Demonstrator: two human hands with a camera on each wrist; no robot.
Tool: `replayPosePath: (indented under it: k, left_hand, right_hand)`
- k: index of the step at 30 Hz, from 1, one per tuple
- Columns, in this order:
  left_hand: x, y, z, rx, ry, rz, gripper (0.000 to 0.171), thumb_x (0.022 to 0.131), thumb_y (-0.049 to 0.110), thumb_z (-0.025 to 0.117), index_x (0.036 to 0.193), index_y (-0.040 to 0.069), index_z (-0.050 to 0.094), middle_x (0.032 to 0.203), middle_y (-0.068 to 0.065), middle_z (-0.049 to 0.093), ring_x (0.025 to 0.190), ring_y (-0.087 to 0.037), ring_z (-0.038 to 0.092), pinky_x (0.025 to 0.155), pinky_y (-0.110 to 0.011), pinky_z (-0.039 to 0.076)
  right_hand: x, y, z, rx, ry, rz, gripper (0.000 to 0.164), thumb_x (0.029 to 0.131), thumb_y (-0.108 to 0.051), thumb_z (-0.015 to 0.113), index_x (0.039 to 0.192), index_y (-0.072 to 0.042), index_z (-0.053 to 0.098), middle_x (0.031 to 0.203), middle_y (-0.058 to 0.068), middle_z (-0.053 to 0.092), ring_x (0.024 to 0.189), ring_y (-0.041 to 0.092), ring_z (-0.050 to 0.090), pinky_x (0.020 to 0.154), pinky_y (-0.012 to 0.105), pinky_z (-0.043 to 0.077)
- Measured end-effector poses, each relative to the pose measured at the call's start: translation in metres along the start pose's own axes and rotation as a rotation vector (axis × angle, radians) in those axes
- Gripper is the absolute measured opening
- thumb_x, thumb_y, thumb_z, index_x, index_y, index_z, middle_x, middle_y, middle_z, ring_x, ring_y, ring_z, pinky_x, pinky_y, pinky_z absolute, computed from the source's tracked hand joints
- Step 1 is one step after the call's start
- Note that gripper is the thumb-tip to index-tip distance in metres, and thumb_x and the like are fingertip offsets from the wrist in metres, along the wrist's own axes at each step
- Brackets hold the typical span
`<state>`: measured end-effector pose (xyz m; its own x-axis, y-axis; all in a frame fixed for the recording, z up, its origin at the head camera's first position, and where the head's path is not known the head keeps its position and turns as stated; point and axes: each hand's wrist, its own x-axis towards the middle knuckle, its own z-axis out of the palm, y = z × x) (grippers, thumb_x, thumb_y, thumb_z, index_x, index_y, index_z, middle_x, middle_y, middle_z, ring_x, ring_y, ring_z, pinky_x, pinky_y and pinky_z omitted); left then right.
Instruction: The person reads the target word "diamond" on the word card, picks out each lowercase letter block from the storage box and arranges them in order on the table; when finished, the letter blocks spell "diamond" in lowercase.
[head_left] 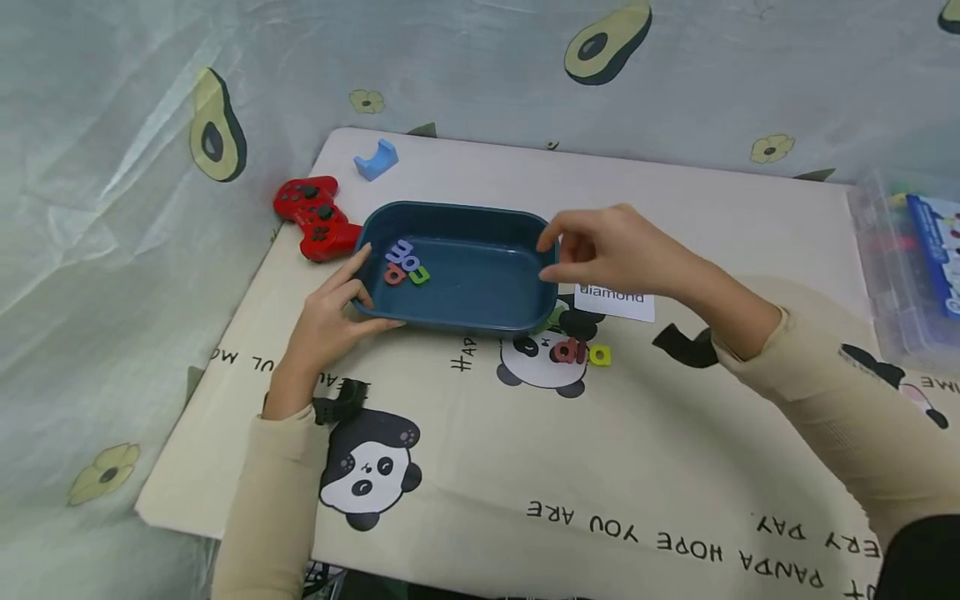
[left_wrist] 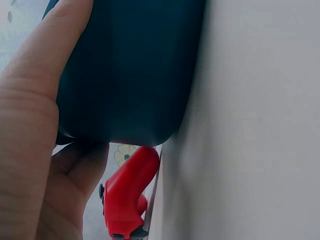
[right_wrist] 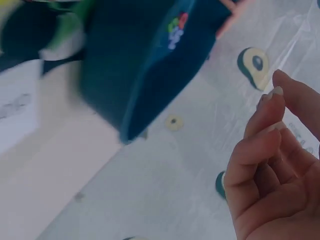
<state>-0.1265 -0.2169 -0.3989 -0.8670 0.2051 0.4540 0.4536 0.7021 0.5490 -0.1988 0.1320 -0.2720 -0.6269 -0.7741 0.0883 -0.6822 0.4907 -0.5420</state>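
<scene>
The table (head_left: 465, 467) carries the dark blue tray (head_left: 480, 279), which lies toward its far side. The left hand (head_left: 330, 325) grips the tray's left end, fingers at the rim and thumb along the near side; that hold should stay firm and level, since a tug could slide the tray against the red controller (head_left: 318, 218) just beyond that end. The right hand (head_left: 611, 246) hangs by the tray's right end with fingers loosely bent, thumb and forefinger slightly apart, and no object showing between them. It would do well to clear the rim before moving sideways, and not brush the white card (head_left: 615, 305) below it, marked "diamond". Four small letters (head_left: 410, 263) cluster inside the tray toward the left; outside, near the card, lie red letters (head_left: 564, 352) and a yellow letter (head_left: 600, 356). Such thin pieces are probably best pinched by their edges.
</scene>
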Motion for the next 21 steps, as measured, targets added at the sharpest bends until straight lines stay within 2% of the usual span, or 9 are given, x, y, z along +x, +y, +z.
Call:
replayPosePath:
  k: [2, 5, 12, 14, 17, 21]
  left_hand:
    - [0.0, -0.001, -0.001, -0.002, 0.001, 0.005, 0.042, 0.058, 0.009, 0.091, 0.072, 0.003, 0.051, 0.142, -0.018, 0.042, 0.13, -0.029, 0.041, 0.096, -0.041, 0.04]
    - [0.0, -0.001, -0.001, -0.003, -0.001, 0.011, 0.042, 0.059, 0.011, 0.09, 0.072, 0.004, 0.051, 0.142, -0.018, 0.042, 0.13, -0.029, 0.041, 0.096, -0.041, 0.041]
    - [0.0, 0.001, 0.004, -0.011, -0.004, -0.008, 0.041, 0.061, 0.013, 0.09, 0.074, 0.004, 0.052, 0.143, -0.017, 0.042, 0.131, -0.029, 0.04, 0.094, -0.042, 0.042]
    - [0.0, 0.002, 0.007, -0.01, -0.004, -0.012, 0.041, 0.061, 0.013, 0.09, 0.075, 0.005, 0.052, 0.143, -0.017, 0.042, 0.131, -0.028, 0.04, 0.092, -0.042, 0.044]
    - [0.004, 0.005, 0.013, -0.017, -0.009, -0.009, 0.041, 0.062, 0.015, 0.09, 0.075, 0.005, 0.052, 0.143, -0.016, 0.042, 0.13, -0.028, 0.04, 0.084, -0.038, 0.045]
    - [0.01, 0.007, 0.022, -0.033, -0.021, 0.014, 0.041, 0.063, 0.015, 0.089, 0.075, 0.005, 0.052, 0.143, -0.017, 0.042, 0.128, -0.028, 0.042, 0.074, -0.034, 0.042]
  right_hand:
    - [0.023, -0.008, 0.0, 0.007, -0.007, -0.033, 0.022, 0.085, -0.016, 0.073, 0.102, -0.005, 0.064, 0.071, -0.002, 0.059, 0.061, 0.011, 0.053, 0.059, 0.029, 0.045]
    - [0.058, -0.019, 0.007, 0.021, -0.045, -0.037, 0.024, 0.086, -0.019, 0.072, 0.103, -0.004, 0.064, 0.073, 0.001, 0.061, 0.061, 0.015, 0.055, 0.061, 0.031, 0.045]
    - [0.125, -0.018, 0.044, 0.045, -0.169, 0.006, 0.028, 0.088, -0.02, 0.07, 0.107, -0.001, 0.063, 0.077, 0.009, 0.063, 0.063, 0.022, 0.061, 0.063, 0.03, 0.047]
    - [0.139, -0.014, 0.055, 0.049, -0.187, 0.03, 0.029, 0.088, -0.02, 0.07, 0.108, 0.0, 0.063, 0.079, 0.01, 0.063, 0.064, 0.023, 0.063, 0.064, 0.03, 0.048]
    - [0.153, -0.005, 0.068, 0.037, -0.203, 0.11, 0.032, 0.088, -0.023, 0.07, 0.109, 0.001, 0.062, 0.082, 0.012, 0.064, 0.066, 0.023, 0.064, 0.064, 0.03, 0.049]
    - [0.162, 0.008, 0.084, -0.047, -0.233, 0.226, 0.039, 0.089, -0.029, 0.068, 0.115, -0.001, 0.059, 0.094, 0.012, 0.063, 0.075, 0.022, 0.063, 0.07, 0.032, 0.049]
